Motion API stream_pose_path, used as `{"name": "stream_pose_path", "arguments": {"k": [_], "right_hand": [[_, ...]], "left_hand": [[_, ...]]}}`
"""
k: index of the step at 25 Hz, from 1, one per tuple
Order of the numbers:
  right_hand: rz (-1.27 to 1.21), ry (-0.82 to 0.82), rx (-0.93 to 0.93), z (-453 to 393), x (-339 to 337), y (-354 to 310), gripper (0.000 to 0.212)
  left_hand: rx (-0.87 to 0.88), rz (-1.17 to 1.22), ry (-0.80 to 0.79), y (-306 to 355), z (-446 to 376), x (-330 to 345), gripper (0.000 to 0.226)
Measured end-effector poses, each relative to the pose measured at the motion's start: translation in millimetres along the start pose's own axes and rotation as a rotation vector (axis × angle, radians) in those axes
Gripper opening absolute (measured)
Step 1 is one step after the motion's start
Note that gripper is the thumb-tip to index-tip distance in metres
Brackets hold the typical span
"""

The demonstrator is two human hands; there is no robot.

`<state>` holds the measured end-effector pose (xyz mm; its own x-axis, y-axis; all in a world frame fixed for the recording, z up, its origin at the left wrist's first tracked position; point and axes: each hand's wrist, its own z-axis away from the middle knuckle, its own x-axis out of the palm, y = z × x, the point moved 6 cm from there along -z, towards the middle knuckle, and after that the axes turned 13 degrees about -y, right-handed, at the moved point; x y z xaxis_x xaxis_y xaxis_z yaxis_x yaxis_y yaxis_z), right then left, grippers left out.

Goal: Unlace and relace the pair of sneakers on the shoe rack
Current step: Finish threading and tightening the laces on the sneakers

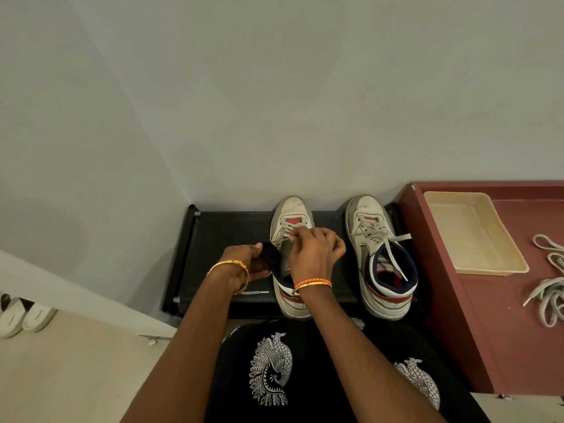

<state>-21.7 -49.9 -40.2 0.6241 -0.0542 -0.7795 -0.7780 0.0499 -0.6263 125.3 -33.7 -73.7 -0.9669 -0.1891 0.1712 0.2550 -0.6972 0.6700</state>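
Laces are the soft part of this job: thin, flat, limp cord that I judge will slide easily through the eyelets but kink if yanked, so it wants a fingertip pinch close to the eyelet, not a fistful. Both sneakers sit side by side on the black shoe rack [232,227] against the wall. I work on the left sneaker [290,215]; its leather looks stiff at the toe and its padded collar soft, a good place to steady it. My left hand [248,261] grips that dark collar, fingers curled round it, wrist bent inward. My right hand [314,248] arches over the tongue, its grip closed in a pinch on the lace [285,232] near the upper eyelets. One lace tip [258,292] lies loose on the rack. Beside it, the right sneaker [378,248] is laced, ends trailing into its opening
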Motion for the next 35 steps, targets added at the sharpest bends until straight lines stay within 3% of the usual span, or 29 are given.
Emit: {"name": "stream_pose_path", "arguments": {"k": [2,5,6,8,11,15,19,22,35], "right_hand": [[-0.065,0.044,0.015,4.4,0.0,2.3,0.012],[-0.186,-0.010,0.061,1.3,0.9,7.1,0.011],[-0.192,-0.037,0.080,-0.2,1.2,8.6,0.011],[-0.198,-0.072,0.096,-1.0,0.5,12.1,0.011],[-0.199,-0.095,0.089,1.2,-0.7,15.0,0.012],[-0.081,-0.169,0.077,-12.7,2.1,12.9,0.017],[0.082,-0.240,0.055,-21.4,12.2,8.0,0.022],[0.127,-0.263,0.024,-20.4,14.5,4.1,0.023],[0.148,-0.312,-0.031,-20.9,20.8,-4.0,0.026]], "left_hand": [[0.026,-0.098,0.046,3.5,-2.2,1.6,0.009],[0.262,-0.747,0.153,24.4,-4.6,18.5,0.007],[0.331,-0.909,0.150,27.4,-6.2,28.6,0.016],[0.368,-1.070,0.170,28.3,-11.8,40.0,0.028],[0.365,-0.955,0.278,28.1,-17.2,30.7,0.023],[0.248,-0.540,0.201,15.2,-26.1,12.6,0.028],[0.213,-0.355,0.145,9.6,-28.4,7.4,0.017],[0.220,-0.284,0.108,7.3,-25.2,7.3,0.005],[0.195,-0.221,0.023,8.9,-22.8,6.2,0.013]]}}
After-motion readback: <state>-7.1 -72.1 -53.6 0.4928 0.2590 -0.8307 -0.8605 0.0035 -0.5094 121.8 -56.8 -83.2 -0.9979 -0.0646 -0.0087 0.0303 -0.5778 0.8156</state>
